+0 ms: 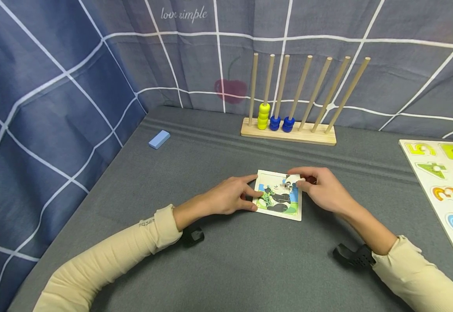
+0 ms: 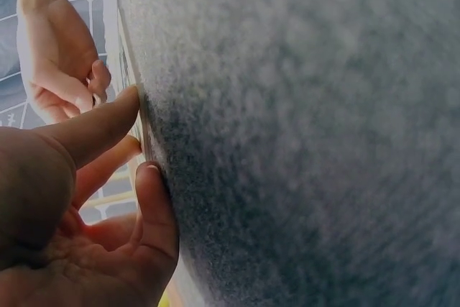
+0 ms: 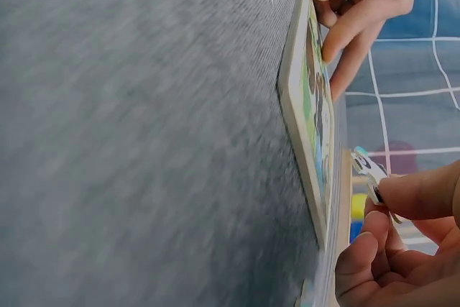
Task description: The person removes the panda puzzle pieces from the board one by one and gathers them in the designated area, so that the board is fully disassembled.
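Note:
A small square panda puzzle (image 1: 279, 214) with a pale wooden border lies on the grey cloth. Along its left edge, my left hand (image 1: 230, 196) rests spread fingers and thumb, with one fingertip on the picture. At the far right corner my right hand (image 1: 325, 188) pinches a thin puzzle piece (image 3: 370, 170) between thumb and fingers. The right wrist view shows this piece tilted and raised above the puzzle, with black, white and blue print on it. Part of the piece is hidden behind the right thumb.
Behind the puzzle stands a wooden peg rack (image 1: 288, 135) with upright rods and several yellow and blue beads. A blue block (image 1: 159, 139) lies at the back left. The number board (image 1: 450, 208) is at the right edge, and a checked curtain (image 1: 195, 56) hangs behind.

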`<state>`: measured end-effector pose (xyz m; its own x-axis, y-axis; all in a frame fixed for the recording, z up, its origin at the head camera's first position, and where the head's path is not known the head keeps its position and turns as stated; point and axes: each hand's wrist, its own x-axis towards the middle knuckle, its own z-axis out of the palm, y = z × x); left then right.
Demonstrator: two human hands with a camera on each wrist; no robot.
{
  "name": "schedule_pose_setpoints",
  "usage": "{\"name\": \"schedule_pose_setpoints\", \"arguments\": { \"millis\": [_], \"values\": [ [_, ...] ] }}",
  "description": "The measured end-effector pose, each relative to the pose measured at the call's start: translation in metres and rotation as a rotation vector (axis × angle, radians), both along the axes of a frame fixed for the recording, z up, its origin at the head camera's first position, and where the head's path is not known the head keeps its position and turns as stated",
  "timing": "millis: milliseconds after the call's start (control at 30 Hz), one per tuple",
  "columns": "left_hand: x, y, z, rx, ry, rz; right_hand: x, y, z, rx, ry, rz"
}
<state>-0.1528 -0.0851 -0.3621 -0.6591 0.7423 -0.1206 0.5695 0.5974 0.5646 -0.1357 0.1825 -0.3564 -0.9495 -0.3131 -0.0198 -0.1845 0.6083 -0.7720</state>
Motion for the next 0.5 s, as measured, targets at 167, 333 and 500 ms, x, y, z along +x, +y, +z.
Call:
{"name": "schedule_pose_setpoints", "arguments": {
  "millis": [167,333,500],
  "values": [
    [0.001,-0.001,0.000,0.004,0.001,-0.002,0.008,0.015,-0.002,-0.010,0.005,-0.049],
    [0.001,-0.001,0.000,0.021,0.000,0.000,0.015,0.033,-0.004,-0.035,0.017,-0.096],
    [0.000,-0.001,0.000,0.029,-0.006,-0.005,0.023,0.051,-0.006,-0.052,0.029,-0.160]
  ]
}}
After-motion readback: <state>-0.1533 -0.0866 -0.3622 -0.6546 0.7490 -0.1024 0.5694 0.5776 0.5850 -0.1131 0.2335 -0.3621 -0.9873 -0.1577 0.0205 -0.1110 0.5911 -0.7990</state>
